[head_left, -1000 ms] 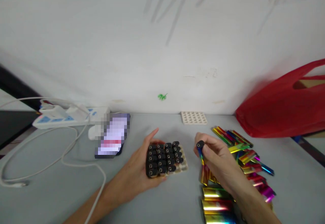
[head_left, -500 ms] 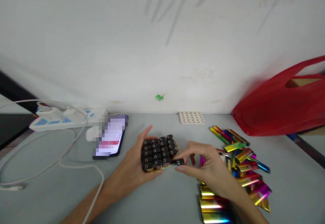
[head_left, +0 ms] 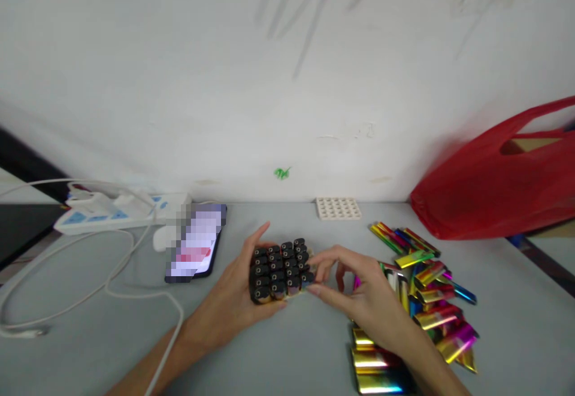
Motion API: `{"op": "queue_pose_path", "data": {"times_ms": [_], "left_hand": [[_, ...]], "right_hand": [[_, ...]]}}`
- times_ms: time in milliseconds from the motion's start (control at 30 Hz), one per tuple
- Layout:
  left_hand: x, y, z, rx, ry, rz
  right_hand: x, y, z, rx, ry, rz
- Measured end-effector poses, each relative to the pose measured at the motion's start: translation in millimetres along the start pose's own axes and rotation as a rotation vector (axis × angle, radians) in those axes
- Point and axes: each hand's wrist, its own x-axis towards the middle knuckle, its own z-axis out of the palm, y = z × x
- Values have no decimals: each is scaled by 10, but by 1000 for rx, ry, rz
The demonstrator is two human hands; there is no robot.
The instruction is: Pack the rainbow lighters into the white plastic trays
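My left hand [head_left: 245, 282] is wrapped round the left side of a block of upright pieces with black tops [head_left: 277, 273], which look like lighters packed in rows. A small round opening shows in each top. Along the block's right edge a strip of its pale holder [head_left: 311, 258] is visible. My right hand [head_left: 354, 279] has its thumb and forefinger closed on a black-topped lighter [head_left: 307, 278] at the block's near right corner. That lighter stands against its neighbours in the row.
Shiny multicoloured metallic pieces [head_left: 438, 294] lie in a loose pile at right. A white perforated tray [head_left: 338, 208] rests by the wall. A phone [head_left: 197, 243], a power strip [head_left: 121, 210] and a white cable [head_left: 135, 293] occupy the left. The red bag [head_left: 489, 186] stands back right.
My right hand has moved slightly left and brought the lighter from beside the block into the near right corner of the rows. My left hand has stayed in place.
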Motion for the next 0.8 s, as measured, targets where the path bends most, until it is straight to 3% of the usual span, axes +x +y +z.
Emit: {"op": "queue_pose_path", "data": {"times_ms": [167, 267, 333, 467, 633, 800], "left_hand": [[7, -32, 1, -18, -3, -21], [4, -26, -7, -22, -11, -34], [-1, -7, -12, -30, -21, -34], [-16, 32, -16, -54, -63, -29], [-28, 17, -31, -166, -141, -15], [-23, -36, -44, -225, -168, -20]], "right_hand": [[18, 27, -24, -194, 260, -36], [40, 170, -84, -367, 440, 3], [51, 289, -142, -508, 492, 13], [41, 482, -363, -783, 525, 78], [-56, 645, -883, -1127, 508, 243], [-129, 850, -1261, -1185, 428, 259]]}}
